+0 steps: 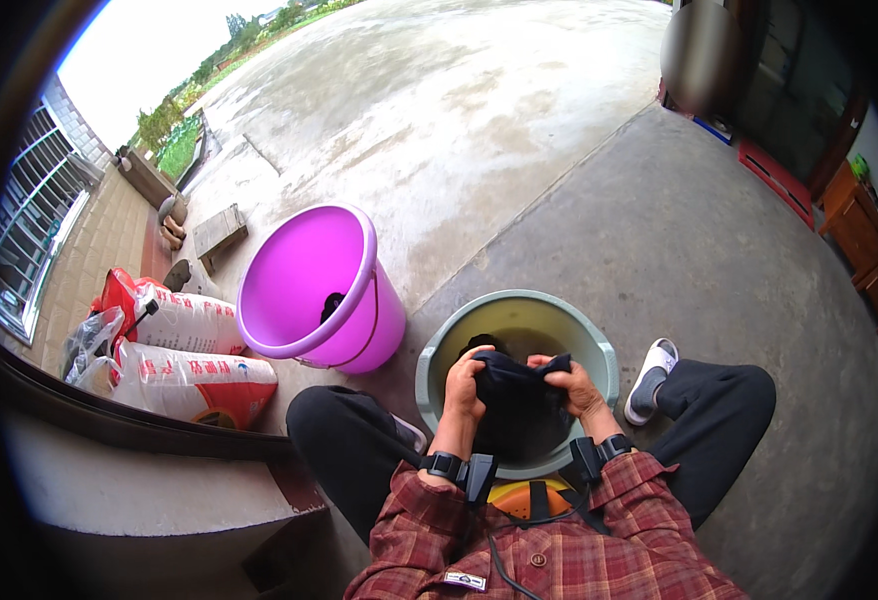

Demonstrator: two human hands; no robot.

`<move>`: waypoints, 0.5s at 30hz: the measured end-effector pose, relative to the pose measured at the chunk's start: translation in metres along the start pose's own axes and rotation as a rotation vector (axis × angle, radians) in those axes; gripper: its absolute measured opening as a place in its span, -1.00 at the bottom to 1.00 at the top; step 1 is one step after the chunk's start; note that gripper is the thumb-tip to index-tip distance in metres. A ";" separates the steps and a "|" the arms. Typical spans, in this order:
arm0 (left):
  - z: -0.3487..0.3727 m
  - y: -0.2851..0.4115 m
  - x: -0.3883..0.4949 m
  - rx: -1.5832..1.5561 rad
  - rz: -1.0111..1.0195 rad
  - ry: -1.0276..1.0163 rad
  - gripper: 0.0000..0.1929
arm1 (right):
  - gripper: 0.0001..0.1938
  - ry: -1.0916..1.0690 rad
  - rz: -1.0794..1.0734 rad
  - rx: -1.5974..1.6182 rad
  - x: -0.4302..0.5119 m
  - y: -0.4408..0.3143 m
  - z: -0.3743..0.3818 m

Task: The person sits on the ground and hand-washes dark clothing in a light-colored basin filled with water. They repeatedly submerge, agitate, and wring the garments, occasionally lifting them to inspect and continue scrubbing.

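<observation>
Between my legs stands a pale green plastic basin (436, 360) holding murky water. Above it, a black cloth (515, 382) is stretched between my two hands and hangs down into the basin. My left hand (466, 381) grips its left edge, and my right hand (574, 386) pinches its right edge. More dark fabric (488, 343) shows in the water behind my left hand. Just left of the basin is a purple bucket (289, 270) with a small dark item (332, 306) inside it. How much cloth lies under the water cannot be made out.
Printed sacks (206, 379) lie left of the bucket, against the wall, with a clear plastic bag (94, 345). A small wooden bench (219, 232) stands behind them. Wooden furniture (859, 225) lines the right side. My slippered foot (649, 382) rests beside the basin on concrete floor (634, 225).
</observation>
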State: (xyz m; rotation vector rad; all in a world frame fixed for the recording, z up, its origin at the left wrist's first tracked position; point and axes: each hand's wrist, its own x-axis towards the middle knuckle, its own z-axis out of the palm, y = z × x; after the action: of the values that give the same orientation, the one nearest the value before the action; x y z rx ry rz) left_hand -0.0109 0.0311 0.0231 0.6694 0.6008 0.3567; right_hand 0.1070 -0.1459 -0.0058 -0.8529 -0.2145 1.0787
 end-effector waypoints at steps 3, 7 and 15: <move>-0.003 -0.019 0.007 -0.066 -0.068 0.028 -0.64 | -0.78 0.042 -0.101 0.221 0.004 -0.001 -0.001; -0.023 -0.040 0.024 -0.253 -0.201 0.038 -0.77 | -0.71 0.091 -0.256 -0.223 -0.002 -0.020 0.047; 0.017 -0.074 -0.002 0.346 0.017 0.184 -0.73 | -0.70 0.468 -0.628 -1.388 0.008 -0.007 0.110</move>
State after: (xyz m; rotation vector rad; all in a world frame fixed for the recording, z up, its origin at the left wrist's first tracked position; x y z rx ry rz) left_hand 0.0067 -0.0326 -0.0149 0.9808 0.8428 0.3351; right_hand 0.0557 -0.0844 0.0710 -2.0480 -0.8103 -0.0321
